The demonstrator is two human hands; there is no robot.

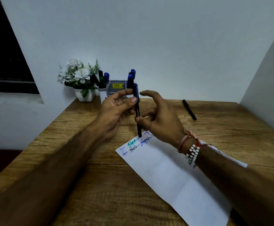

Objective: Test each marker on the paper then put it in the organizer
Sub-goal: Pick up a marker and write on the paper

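A blue marker (137,110) stands nearly upright above the table, its cap on at the top. My left hand (116,108) pinches its upper part between thumb and fingers. My right hand (159,116) holds its lower part with the thumb, the other fingers spread loosely. Below lies the white paper (170,173) with several scribbled words in green, black and blue at its far end. The grey organizer (116,88) stands at the back against the wall, with several blue, black and green markers (131,77) upright in it. One black marker (189,109) lies on the table at the right.
A white pot of white flowers (79,79) stands left of the organizer. The wooden table (84,168) meets walls at the back and right. Its left edge runs diagonally. A dark window (4,54) is at the upper left.
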